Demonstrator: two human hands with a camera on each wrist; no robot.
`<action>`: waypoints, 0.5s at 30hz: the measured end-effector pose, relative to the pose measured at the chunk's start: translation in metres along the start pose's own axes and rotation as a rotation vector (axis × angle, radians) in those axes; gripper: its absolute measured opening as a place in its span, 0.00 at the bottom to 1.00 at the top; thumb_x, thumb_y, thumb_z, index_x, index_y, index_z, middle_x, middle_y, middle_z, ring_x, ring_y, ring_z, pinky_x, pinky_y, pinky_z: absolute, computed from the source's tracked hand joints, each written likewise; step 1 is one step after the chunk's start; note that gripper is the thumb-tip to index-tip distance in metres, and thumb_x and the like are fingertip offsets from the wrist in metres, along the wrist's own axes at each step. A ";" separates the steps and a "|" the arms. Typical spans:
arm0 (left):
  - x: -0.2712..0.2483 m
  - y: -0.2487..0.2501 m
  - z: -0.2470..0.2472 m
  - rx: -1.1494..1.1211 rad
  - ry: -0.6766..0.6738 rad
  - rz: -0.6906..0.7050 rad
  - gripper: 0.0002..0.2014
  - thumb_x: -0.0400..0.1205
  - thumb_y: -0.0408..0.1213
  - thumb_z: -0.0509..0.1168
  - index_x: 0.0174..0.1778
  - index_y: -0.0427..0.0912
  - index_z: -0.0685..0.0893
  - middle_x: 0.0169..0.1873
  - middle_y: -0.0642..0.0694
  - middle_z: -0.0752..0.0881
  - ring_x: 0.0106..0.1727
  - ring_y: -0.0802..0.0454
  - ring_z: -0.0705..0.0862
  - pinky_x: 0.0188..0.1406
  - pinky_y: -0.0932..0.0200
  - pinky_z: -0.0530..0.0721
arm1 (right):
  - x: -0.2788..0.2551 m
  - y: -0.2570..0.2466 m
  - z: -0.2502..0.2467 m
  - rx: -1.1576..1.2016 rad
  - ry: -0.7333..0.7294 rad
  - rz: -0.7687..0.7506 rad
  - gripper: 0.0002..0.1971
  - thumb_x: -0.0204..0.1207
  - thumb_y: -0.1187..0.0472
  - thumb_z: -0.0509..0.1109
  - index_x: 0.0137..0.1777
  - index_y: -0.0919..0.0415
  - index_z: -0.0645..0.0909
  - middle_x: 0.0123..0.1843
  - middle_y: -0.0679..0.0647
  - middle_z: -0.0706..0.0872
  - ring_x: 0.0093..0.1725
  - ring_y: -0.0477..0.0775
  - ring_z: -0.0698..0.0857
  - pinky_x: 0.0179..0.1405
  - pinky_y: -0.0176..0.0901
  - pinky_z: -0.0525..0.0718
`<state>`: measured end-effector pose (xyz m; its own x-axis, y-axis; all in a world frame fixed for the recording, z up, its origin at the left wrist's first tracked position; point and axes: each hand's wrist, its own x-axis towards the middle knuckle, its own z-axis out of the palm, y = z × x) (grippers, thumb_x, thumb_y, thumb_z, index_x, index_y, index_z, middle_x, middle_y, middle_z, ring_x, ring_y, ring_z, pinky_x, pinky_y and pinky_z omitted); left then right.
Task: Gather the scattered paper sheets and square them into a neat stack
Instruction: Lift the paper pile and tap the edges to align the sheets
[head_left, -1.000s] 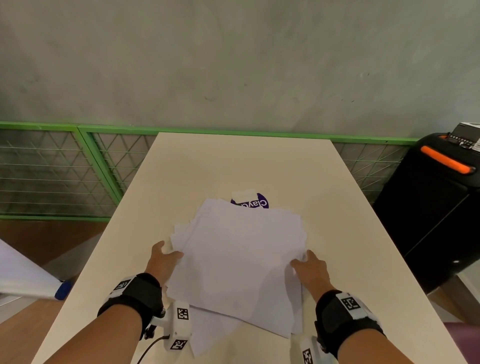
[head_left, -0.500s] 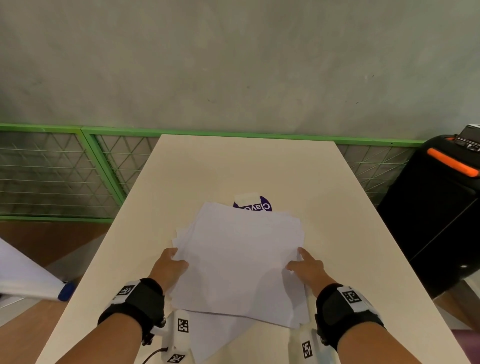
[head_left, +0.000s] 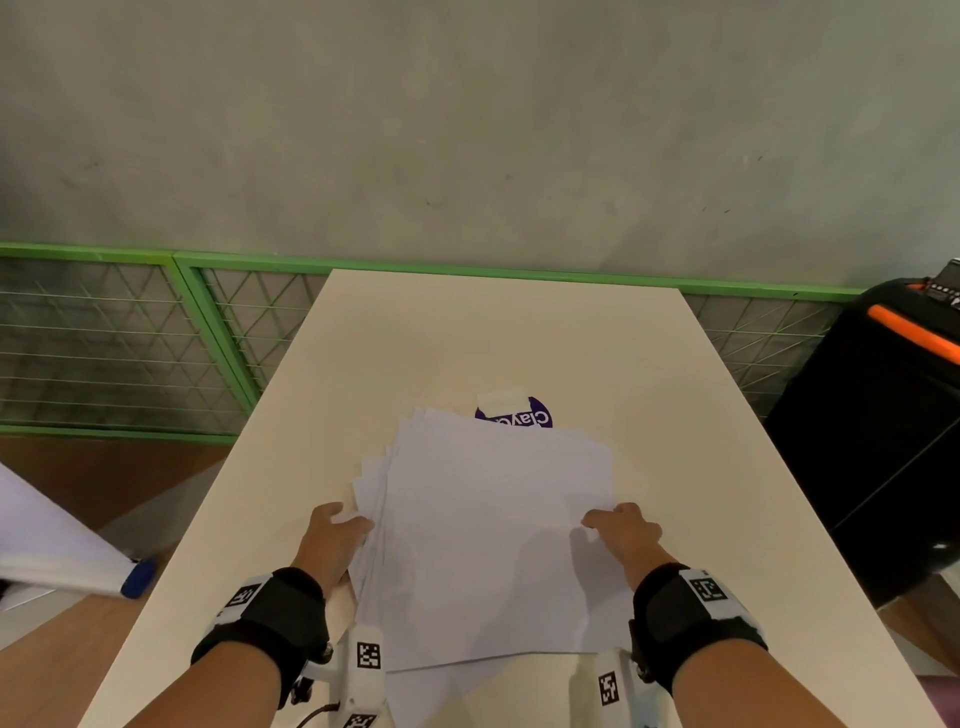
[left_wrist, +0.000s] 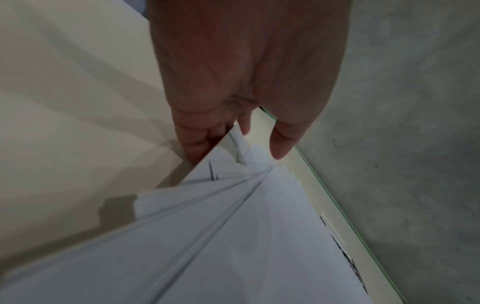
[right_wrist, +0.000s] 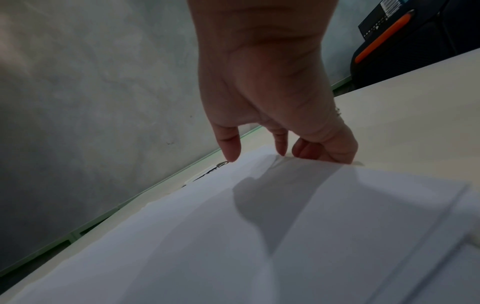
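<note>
A loose pile of white paper sheets (head_left: 493, 530) lies on the cream table (head_left: 467, 338), its left edges still fanned out. My left hand (head_left: 332, 535) holds the pile's left edge; in the left wrist view its fingers (left_wrist: 197, 144) are tucked under the sheets (left_wrist: 233, 236) and the thumb sits above. My right hand (head_left: 618, 525) grips the right edge. In the right wrist view the thumb and a fingertip (right_wrist: 281, 152) touch the paper (right_wrist: 259, 226), and the other fingers curl at its rim. One lower sheet pokes out at the near edge.
A purple round sticker (head_left: 524, 418) with a tape strip sits on the table just beyond the pile. A black case with an orange handle (head_left: 872, 441) stands to the right. A green mesh fence (head_left: 130, 338) runs behind, and a white board (head_left: 52, 545) lies lower left.
The pile has been turned and drawn together, so its edges run closer to the table's sides. Both hands slid along its sides, and less of the bottom sheet sticks out.
</note>
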<state>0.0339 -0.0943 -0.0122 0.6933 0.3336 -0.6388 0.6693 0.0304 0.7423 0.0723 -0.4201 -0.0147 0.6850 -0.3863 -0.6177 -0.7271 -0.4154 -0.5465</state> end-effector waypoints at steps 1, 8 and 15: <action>-0.002 0.000 0.000 -0.022 0.012 -0.005 0.31 0.78 0.33 0.64 0.77 0.46 0.61 0.65 0.35 0.76 0.66 0.36 0.77 0.57 0.46 0.77 | -0.001 -0.002 0.001 -0.008 0.014 0.014 0.36 0.69 0.53 0.69 0.76 0.60 0.61 0.73 0.65 0.61 0.70 0.71 0.69 0.70 0.59 0.72; -0.006 -0.002 -0.004 -0.052 -0.092 -0.033 0.20 0.74 0.36 0.66 0.61 0.36 0.77 0.56 0.35 0.82 0.55 0.36 0.81 0.50 0.46 0.78 | -0.006 -0.015 -0.003 0.055 -0.092 -0.020 0.27 0.72 0.59 0.68 0.72 0.64 0.70 0.74 0.66 0.69 0.72 0.68 0.70 0.72 0.57 0.71; -0.007 0.003 -0.009 0.024 -0.152 -0.013 0.18 0.79 0.35 0.64 0.66 0.43 0.72 0.61 0.37 0.82 0.61 0.38 0.81 0.55 0.44 0.81 | -0.007 -0.012 -0.006 0.040 -0.226 -0.108 0.27 0.75 0.61 0.66 0.76 0.57 0.69 0.79 0.57 0.68 0.79 0.60 0.64 0.76 0.50 0.62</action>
<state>0.0284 -0.0885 -0.0038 0.7159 0.1864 -0.6729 0.6833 0.0108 0.7300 0.0763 -0.4173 -0.0006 0.7343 -0.1455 -0.6631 -0.6547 -0.4097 -0.6352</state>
